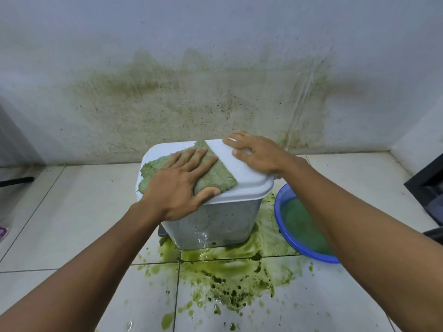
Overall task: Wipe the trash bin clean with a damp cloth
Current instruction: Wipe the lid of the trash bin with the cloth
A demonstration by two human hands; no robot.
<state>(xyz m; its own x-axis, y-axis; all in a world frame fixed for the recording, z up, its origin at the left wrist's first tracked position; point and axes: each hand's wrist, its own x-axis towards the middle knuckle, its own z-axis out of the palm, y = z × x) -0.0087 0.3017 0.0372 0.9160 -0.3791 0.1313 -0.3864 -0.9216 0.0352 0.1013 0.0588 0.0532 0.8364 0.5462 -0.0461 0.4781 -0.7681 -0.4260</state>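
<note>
A white trash bin (215, 224) with a white lid stands on the tiled floor in front of a stained wall. A green-stained damp cloth (220, 173) lies spread over the left part of the lid. My left hand (179, 183) presses flat on the cloth with straight, spread fingers, the thumb at the lid's near edge. My right hand (256, 152) rests on the bare right part of the lid, fingers lying over its far edge. The bin's front wall is wet and speckled with dark spots.
A blue basin (285, 224) holding greenish water sits right of the bin, partly behind my right forearm. A green puddle (230, 276) with dark clumps spreads over the tiles in front of the bin. A dark object (429, 188) stands at the right edge.
</note>
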